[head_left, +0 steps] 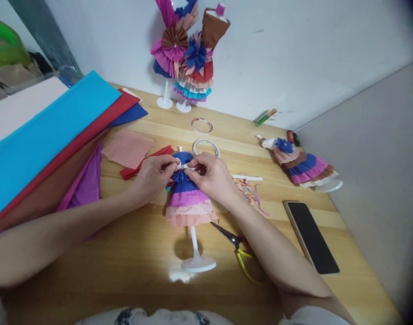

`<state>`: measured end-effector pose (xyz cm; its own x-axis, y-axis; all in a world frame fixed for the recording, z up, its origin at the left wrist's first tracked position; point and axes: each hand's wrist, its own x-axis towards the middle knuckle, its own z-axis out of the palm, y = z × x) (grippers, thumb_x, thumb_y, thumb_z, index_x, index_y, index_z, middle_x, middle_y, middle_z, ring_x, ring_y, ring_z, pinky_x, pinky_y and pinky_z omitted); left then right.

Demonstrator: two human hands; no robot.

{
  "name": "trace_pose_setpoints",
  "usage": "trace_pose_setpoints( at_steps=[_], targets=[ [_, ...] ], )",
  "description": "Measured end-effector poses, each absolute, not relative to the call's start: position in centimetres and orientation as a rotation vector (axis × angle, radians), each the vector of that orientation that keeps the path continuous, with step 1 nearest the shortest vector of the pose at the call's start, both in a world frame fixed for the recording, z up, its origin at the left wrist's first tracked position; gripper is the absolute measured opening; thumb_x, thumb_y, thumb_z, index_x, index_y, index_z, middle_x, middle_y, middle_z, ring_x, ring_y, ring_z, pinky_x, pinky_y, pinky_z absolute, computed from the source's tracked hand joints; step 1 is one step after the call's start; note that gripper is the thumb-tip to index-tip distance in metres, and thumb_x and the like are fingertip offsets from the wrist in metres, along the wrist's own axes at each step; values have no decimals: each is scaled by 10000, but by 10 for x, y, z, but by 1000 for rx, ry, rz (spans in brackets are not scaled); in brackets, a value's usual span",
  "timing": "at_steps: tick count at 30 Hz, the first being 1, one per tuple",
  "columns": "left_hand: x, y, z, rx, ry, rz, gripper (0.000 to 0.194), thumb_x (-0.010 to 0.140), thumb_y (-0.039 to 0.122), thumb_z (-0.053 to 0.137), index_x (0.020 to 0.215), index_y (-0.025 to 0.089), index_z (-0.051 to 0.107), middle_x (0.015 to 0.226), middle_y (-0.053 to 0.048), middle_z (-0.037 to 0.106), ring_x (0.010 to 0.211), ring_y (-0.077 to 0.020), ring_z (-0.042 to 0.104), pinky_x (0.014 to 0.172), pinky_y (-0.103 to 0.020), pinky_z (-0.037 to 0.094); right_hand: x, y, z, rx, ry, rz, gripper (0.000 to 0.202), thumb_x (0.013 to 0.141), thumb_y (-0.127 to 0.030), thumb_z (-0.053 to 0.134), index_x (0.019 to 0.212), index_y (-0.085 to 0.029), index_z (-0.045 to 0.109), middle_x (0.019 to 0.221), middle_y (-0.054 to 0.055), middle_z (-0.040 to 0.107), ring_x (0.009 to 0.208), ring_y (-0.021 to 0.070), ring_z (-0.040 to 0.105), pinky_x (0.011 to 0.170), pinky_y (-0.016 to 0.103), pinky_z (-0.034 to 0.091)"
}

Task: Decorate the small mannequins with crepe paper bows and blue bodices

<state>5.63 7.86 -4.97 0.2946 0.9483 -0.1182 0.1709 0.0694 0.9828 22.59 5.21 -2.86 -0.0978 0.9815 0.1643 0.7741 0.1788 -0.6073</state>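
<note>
A small dress form [189, 198] in a layered paper dress of blue, purple, pale pink and peach lies on the table, its white stand toward me. Across the front of its bodice is a thin white paper strip [182, 166], above a pleated blue paper piece. My left hand [159, 169] pinches the strip's left side between thumb and fingertips. From the other side, my right hand [209, 174] closes its thumb and fingers on the strip too. The fingers partly cover the bodice.
Crepe paper sheets [57, 122] spread over the left side. Yellow-handled scissors [238, 246] lie under my right forearm, with a phone [311, 237] farther right. Paper scraps [249, 192], tape rolls [206, 146] and a glue stick [265, 117] lie around. Other dressed forms [194, 58] stand by the wall.
</note>
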Motion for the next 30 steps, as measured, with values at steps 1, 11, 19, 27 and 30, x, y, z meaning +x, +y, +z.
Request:
trace_pose_setpoints(
  at_steps=[1, 11, 19, 27, 30],
  targets=[
    [57, 79, -48, 1355, 1136, 820, 129, 782, 213, 608, 841, 141, 699, 753, -15, 700, 600, -120, 635, 549, -208, 534, 226, 52, -29, -1649, -1936, 482, 79, 780, -245, 665, 746, -175, 649, 742, 34, 614, 626, 142, 511, 604, 271, 377],
    [56, 83, -63, 1555, 1055, 809, 150, 729, 229, 642, 854, 155, 679, 759, -33, 708, 687, -163, 674, 632, -250, 545, 227, 47, -30, -1558, -2141, 332, 98, 862, -220, 598, 862, -186, 690, 871, 70, 605, 819, 204, 596, 697, 299, 435],
    [56, 77, -60, 1682, 1069, 847, 168, 787, 268, 603, 898, 161, 671, 852, -51, 723, 780, -177, 684, 723, -271, 546, 231, 48, -27, -1523, -2203, 406, 95, 858, -203, 602, 909, -183, 680, 908, 71, 607, 830, 203, 596, 732, 303, 454],
    [57, 80, -77, 1643, 1041, 886, 193, 751, 269, 659, 915, 171, 686, 846, -46, 719, 797, -184, 688, 755, -291, 559, 233, 48, -30, -1534, -2238, 424, 96, 852, -195, 608, 925, -184, 668, 927, 78, 626, 861, 217, 607, 758, 313, 459],
    [57, 78, -76, 1641, 1034, 889, 175, 756, 250, 653, 912, 181, 688, 848, -37, 722, 803, -178, 691, 757, -277, 556, 234, 48, -30, -1538, -2230, 419, 98, 854, -195, 602, 926, -183, 668, 936, 84, 636, 868, 220, 613, 752, 313, 455]
  ],
)
